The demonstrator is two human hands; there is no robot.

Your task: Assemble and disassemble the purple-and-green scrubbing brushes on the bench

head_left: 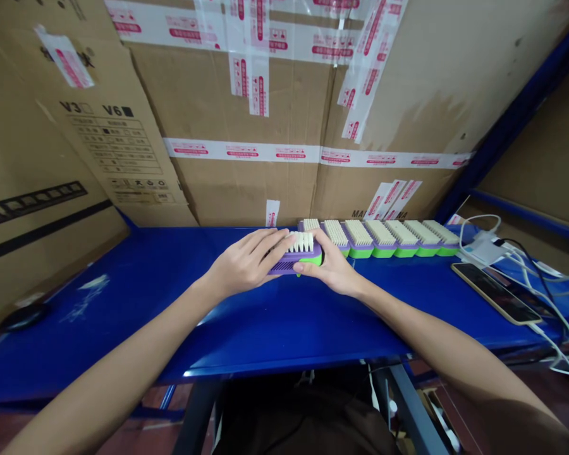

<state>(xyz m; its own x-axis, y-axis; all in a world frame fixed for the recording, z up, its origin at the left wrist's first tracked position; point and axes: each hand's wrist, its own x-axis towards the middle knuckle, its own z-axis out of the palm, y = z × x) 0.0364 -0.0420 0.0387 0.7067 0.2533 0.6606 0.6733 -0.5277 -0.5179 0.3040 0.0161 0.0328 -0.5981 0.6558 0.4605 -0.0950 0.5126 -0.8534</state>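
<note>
Between my two hands is a purple and green scrub brush [288,260], its cream bristles facing up, held above the blue table. My left hand [246,260] wraps around its left end, with fingers lying over the top and partly hiding the bristles. At the other end, my right hand [334,265] grips the brush with the thumb along the near side and fingers behind. Just beyond my right hand, several similar brushes [380,239] stand side by side in a row, bristles up, along the back of the table.
The blue table [284,322] backs onto taped cardboard sheets [246,177]. On the right lie a phone [495,292], a white charger [483,248] and tangled cables [533,278]. A black round object [24,316] sits at the far left. A blue metal post [512,126] rises at the right.
</note>
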